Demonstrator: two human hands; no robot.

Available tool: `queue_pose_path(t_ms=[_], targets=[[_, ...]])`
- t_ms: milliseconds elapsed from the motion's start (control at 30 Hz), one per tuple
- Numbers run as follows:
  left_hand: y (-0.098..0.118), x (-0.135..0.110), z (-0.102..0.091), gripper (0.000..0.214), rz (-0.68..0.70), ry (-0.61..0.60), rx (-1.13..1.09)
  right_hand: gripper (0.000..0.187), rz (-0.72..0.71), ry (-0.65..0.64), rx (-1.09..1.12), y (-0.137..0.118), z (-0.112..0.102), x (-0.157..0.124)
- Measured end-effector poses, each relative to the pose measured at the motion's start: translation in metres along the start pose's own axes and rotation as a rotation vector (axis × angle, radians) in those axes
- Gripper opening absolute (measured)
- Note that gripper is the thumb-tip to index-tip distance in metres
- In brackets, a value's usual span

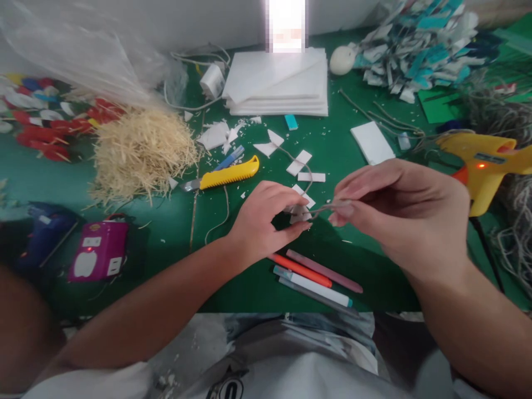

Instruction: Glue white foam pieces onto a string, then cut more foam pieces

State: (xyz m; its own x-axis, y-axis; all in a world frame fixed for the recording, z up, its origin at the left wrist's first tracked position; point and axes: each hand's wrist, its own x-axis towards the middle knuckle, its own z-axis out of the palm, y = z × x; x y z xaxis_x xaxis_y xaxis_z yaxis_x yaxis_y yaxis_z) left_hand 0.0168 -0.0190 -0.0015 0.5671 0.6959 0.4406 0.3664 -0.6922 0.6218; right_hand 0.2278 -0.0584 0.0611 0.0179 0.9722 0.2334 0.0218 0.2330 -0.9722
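Note:
My left hand [266, 219] is closed in a pinch over a small white foam piece [300, 215] above the green table. My right hand [390, 205] is closed too, its fingertips pinching a thin grey wire [322, 209] that runs to the foam piece. The wire loops back over the table behind the hands. Several small white foam rectangles [311, 177] lie just beyond the fingers. Several pens [316, 277] lie below my hands near the table's front edge.
A yellow utility knife [228, 174] lies left of centre beside a pile of straw [141, 152]. A stack of white foam sheets [278, 83] sits at the back. A yellow glue gun [484, 163] stands at right, a purple power strip [98, 250] at left.

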Motion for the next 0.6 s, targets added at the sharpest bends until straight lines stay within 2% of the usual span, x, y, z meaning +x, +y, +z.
queue_pose_path(t_ms=[200, 300, 433, 500, 600], targets=[[-0.003, -0.001, 0.002, 0.019, -0.045, -0.044, 0.024, 0.027, -0.081, 0.079, 0.052, -0.002, -0.002, -0.005], [-0.003, -0.001, 0.002, 0.019, -0.028, -0.057, 0.029, 0.029, -0.051, 0.093, -0.012, -0.002, -0.002, -0.006], [0.008, 0.0, -0.003, 0.037, -0.013, -0.005, 0.023, 0.028, -0.046, 0.032, -0.063, -0.001, 0.0, -0.004], [0.018, -0.001, -0.006, 0.04, -0.053, 0.049, -0.052, 0.027, -0.041, -0.015, -0.052, -0.001, 0.002, -0.002], [0.03, -0.002, -0.004, 0.031, -0.177, 0.13, -0.336, 0.025, -0.018, -0.07, -0.047, 0.0, 0.005, -0.001]])
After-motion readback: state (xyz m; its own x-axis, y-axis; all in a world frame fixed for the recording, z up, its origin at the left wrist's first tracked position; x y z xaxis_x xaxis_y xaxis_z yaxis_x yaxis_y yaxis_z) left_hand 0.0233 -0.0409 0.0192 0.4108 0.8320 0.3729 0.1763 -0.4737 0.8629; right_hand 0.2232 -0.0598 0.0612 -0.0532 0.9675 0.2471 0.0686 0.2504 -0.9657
